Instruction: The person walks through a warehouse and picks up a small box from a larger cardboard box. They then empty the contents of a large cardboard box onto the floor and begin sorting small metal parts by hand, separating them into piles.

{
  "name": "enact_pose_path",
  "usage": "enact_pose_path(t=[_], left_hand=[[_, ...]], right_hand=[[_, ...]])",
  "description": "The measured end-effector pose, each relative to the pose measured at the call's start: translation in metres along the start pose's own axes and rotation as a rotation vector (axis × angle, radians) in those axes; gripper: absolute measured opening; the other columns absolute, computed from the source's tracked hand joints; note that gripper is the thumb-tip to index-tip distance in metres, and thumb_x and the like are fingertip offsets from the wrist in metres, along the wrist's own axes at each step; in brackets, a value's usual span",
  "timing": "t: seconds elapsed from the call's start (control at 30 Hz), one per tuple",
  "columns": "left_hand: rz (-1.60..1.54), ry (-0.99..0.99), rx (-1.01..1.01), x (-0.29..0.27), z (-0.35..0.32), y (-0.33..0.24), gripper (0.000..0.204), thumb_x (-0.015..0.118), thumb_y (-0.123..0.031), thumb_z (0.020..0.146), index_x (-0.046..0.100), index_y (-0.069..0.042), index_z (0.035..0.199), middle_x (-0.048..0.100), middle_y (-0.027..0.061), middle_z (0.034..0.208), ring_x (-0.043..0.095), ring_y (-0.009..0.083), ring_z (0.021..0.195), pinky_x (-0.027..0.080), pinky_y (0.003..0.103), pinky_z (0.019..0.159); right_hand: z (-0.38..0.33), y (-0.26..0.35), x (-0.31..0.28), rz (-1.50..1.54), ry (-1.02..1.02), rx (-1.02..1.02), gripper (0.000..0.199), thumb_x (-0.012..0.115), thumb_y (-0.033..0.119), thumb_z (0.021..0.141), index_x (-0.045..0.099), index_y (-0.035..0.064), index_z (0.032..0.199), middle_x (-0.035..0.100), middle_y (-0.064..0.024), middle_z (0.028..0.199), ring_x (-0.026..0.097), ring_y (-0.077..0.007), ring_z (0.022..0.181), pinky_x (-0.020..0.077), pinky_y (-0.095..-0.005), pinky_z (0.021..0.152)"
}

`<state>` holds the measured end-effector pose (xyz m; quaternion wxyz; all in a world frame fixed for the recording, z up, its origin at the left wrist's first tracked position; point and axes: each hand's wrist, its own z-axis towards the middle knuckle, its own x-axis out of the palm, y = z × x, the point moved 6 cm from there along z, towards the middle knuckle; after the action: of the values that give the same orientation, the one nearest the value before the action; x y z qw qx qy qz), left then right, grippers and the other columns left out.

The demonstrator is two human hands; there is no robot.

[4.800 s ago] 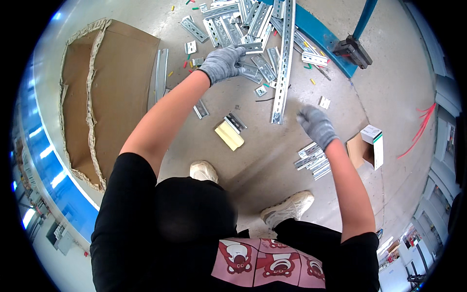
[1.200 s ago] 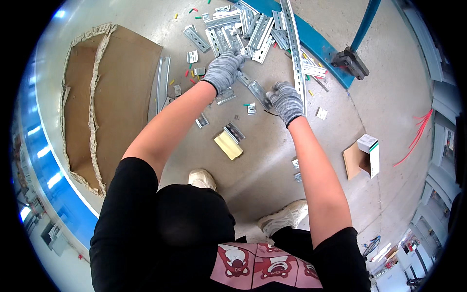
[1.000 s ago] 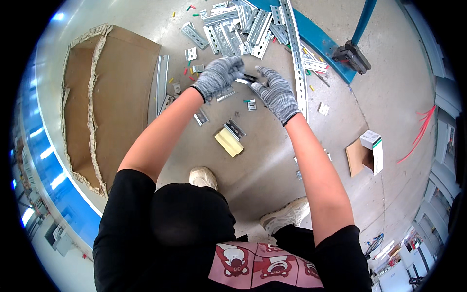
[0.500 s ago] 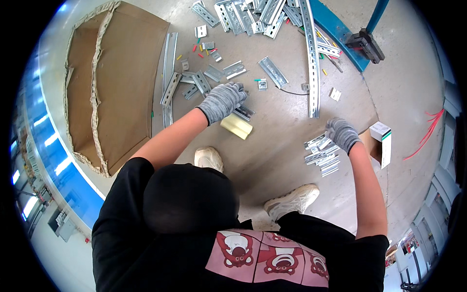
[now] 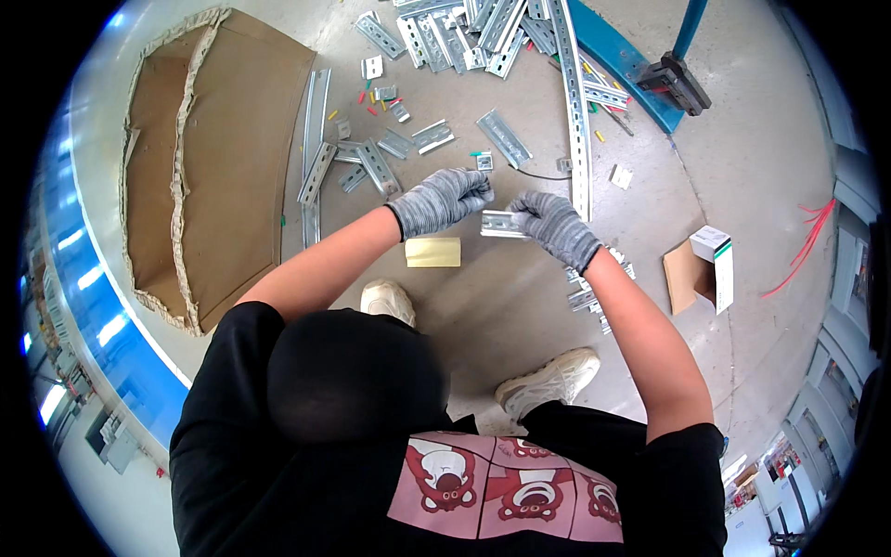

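Observation:
In front of me, my right hand point(image 5: 555, 226) in a grey glove grips the end of a short slotted metal rail piece point(image 5: 502, 224). Just to the left of that piece, my gloved left hand point(image 5: 443, 200) has its fingers curled into a pinch. Whatever the left fingertips hold, if anything, is hidden. Below the left hand lies a pale yellow block point(image 5: 432, 252) on the floor. A pile of short metal rail pieces point(image 5: 585, 297) sits partly hidden behind my right forearm.
Loose cut rails point(image 5: 376, 167) and small coloured tubes lie ahead on the left. A long slotted rail point(image 5: 574, 121) runs beside a blue metal stand point(image 5: 640, 74). Flattened cardboard point(image 5: 241, 167) lies at the left, an open small box point(image 5: 723, 278) at the right, red wires point(image 5: 807, 246) beyond it.
My right hand has swung left from the pile of short rails to beside my left hand and now grips a rail piece. The rail piece under my left hand no longer shows there.

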<state>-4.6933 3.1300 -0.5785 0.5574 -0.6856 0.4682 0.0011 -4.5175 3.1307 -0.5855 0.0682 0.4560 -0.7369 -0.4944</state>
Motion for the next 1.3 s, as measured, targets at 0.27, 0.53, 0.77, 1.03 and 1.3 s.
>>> enact_pose_path(t=[0.27,0.53,0.77,1.03,1.3], left_hand=[[0.829,-0.085,0.408,0.006,0.029,-0.020,0.056,0.063,-0.024,0.078,0.048,-0.018,0.131,0.031,0.0057,0.147,0.027,0.0283,0.136,0.027,0.044,0.111],[0.870,-0.022,0.306,-0.034,0.009,0.023,0.051,0.061,-0.025,0.080,0.048,-0.016,0.128,0.040,0.0067,0.138,0.032,0.0265,0.132,0.023,0.042,0.113],[0.783,-0.073,0.031,-0.054,-0.042,0.056,0.032,0.056,-0.020,0.081,0.062,-0.009,0.111,0.053,0.0126,0.124,0.042,0.0298,0.123,0.024,0.044,0.112],[0.432,-0.349,-0.011,-0.074,0.011,0.030,0.033,0.056,-0.018,0.084,0.056,-0.007,0.115,0.054,0.0152,0.116,0.051,0.0320,0.111,0.041,0.042,0.096],[-1.235,-0.025,-0.172,-0.022,0.114,-0.005,0.061,0.066,-0.029,0.088,0.033,-0.009,0.136,0.056,0.0020,0.111,0.058,0.0121,0.096,0.050,0.028,0.086]], right_hand=[[-0.041,-0.046,-0.014,-0.418,0.067,0.094,0.011,0.062,0.011,0.079,0.065,0.0055,0.088,0.064,-0.0155,0.087,0.063,-0.0309,0.084,0.0496,-0.0397,0.074],[-0.078,-0.070,-0.066,-0.816,0.199,0.109,0.015,0.064,0.018,0.078,0.067,0.0096,0.091,0.064,-0.0127,0.095,0.062,-0.0312,0.092,0.0488,-0.0406,0.083],[-0.022,-0.086,-0.096,-0.327,-0.357,0.449,0.032,0.072,0.030,0.074,0.061,0.0066,0.092,0.065,-0.0149,0.083,0.063,-0.0328,0.080,0.0500,-0.0411,0.073],[0.018,-0.051,-0.010,0.252,-0.487,0.262,0.019,0.066,0.011,0.077,0.054,0.0041,0.089,0.061,-0.0087,0.070,0.058,-0.0178,0.061,0.0482,-0.0330,0.056],[-0.002,0.001,0.010,0.105,-0.743,0.149,0.019,0.056,0.008,0.081,0.054,0.0003,0.098,0.059,-0.0182,0.081,0.058,-0.0325,0.071,0.0473,-0.0411,0.064]])
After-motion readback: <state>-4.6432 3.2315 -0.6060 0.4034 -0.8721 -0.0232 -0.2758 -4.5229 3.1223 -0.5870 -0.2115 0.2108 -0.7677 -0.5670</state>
